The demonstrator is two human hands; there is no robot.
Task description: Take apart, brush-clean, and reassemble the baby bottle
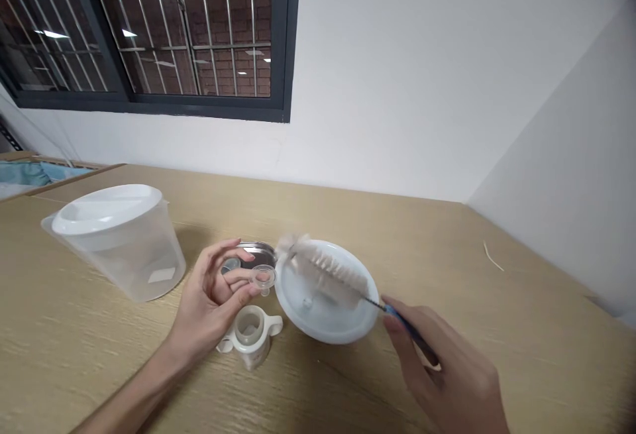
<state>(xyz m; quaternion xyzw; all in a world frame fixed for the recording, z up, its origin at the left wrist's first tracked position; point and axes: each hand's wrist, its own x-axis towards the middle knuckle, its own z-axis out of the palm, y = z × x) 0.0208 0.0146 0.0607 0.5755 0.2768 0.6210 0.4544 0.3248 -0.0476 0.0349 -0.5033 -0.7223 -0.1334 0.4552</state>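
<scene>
My left hand point(209, 301) pinches a small clear round plastic piece point(263, 277) with a flanged rim between thumb and fingertips. In my right hand point(442, 361) is the dark blue handle of a bottle brush point(330, 271). Its white bristles lie above a pale bowl point(326, 336) and look blurred at the tip. The bowl seems to hold water. Below my left hand stands a small white two-handled cup point(250, 338), open at the top. A metal tray point(258, 248) sits behind my left fingers, partly hidden, with another clear piece point(231, 264) by it.
A translucent lidded pitcher point(124, 242) stands on the wooden table point(422, 248) at the left. A thin pale strip point(493, 257) lies at the right. The wall and a barred window point(199, 36) are behind. Blue cloth point(42, 172) shows at far left.
</scene>
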